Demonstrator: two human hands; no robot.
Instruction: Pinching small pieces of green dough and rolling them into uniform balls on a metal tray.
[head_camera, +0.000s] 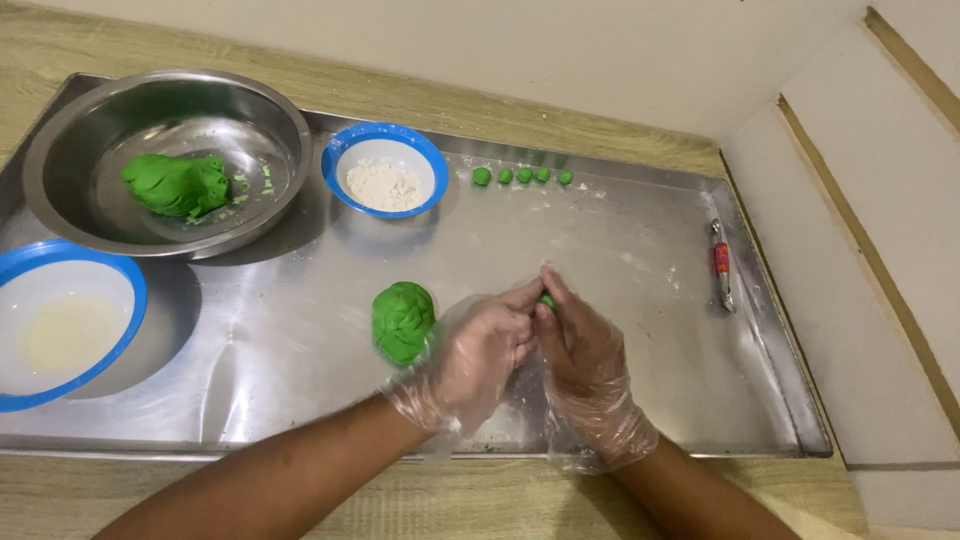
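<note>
One wide steel tray (640, 250) covers most of the wooden desk (60, 40). On it stand a steel bowl (275, 125) holding a green dough mass (178, 185), a blue-rimmed bowl (60, 395) of pale liquid and a smaller blue-rimmed bowl (428, 150) of flour. A dough lump (403, 320) lies just beside the left hand (480, 355). Both gloved hands, left and right hand (585, 365), are cupped together around a small green piece (547, 299), barely visible between the palms. This looks like the rolling step. Four small balls (522, 176) sit in a row near the far edge; a small tool (721, 265) lies at the right.
</note>
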